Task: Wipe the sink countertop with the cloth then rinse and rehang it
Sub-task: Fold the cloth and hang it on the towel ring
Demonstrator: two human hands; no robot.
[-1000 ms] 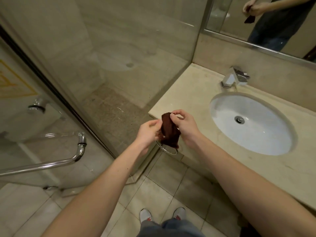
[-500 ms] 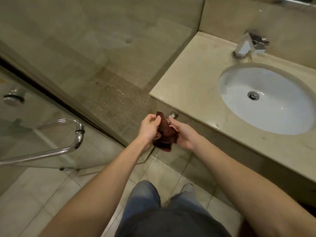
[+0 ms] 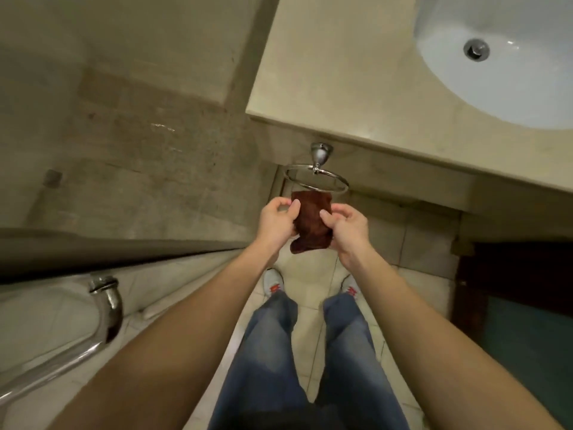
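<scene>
Head view: small dark-brown cloth (image 3: 311,223) draped over the near rim of the chrome towel ring (image 3: 316,180), hanging straight down below it. Pinched at its 2 side edges: left hand (image 3: 277,222) closed on the left edge, thumb in front; right hand (image 3: 346,227) closed on the right edge, thumb pressed to the face. Countertop (image 3: 341,88) above and behind the ring, white sink (image 3: 459,85) to the ring's upper right, shower-door handle (image 3: 105,308) far to its lower left. Likely soft, light, limp, possibly damp and clingy; no stiffness to hold a shape. Best taken at the side hems just under the ring and tugged down evenly, so both hanging halves balance and nothing slides off.
</scene>
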